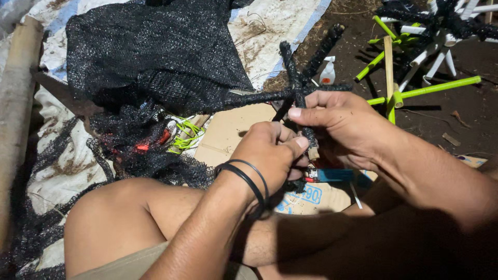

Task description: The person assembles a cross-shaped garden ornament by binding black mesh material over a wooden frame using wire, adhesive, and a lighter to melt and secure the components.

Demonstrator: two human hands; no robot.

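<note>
Sitting over dirt ground and flattened cardboard (233,129), left hand (270,153) and right hand (337,122) both pinching closed around net-wrapped star frame (301,91) above cardboard; wrap risking slipping loose.

Star-shaped frame of sticks (301,83), each spoke wrapped tight in black netting, spokes radiating from one hub. One spoke points up-right, one left toward the black net pile, one down with bare pale wood showing at its tip. Held tilted above the lap over the cardboard sheet, gripped at hub and lower spoke by both hands.
</note>
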